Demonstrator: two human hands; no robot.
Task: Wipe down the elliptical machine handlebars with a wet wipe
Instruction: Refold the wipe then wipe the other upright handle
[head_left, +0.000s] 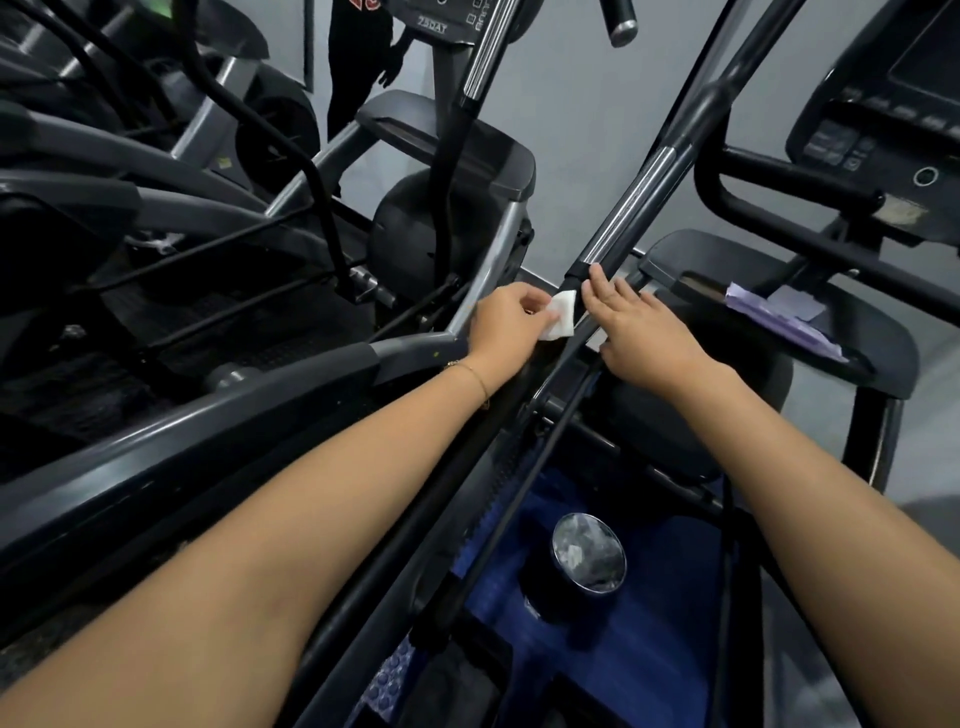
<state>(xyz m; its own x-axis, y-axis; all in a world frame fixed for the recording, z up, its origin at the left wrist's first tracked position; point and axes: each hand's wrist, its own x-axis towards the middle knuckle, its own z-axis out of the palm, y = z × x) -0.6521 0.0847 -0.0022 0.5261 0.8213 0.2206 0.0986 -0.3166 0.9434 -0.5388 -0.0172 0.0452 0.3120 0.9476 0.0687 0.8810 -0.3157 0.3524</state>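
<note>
Forearms (270, 525) reach the handlebar (631, 208): left hand (506, 322) pinches wet wipe (563, 316) against it; right hand (647, 335), fingers straight, touches the opposite side.

I'm in a gym, hemmed in by exercise machines.
Elliptical machines (498, 249) crowd around me. A long handlebar (639, 208) with a chrome grip section rises in front of me. A control panel (883, 130) with buttons and a screen sits to my right, and another panel (441, 26) marked 730AT is up ahead. Rounded black flywheel housings (410, 228) stand at the fronts, grey rails (156, 431) run along my left, and a plain grey wall (571, 104) is behind.
</note>
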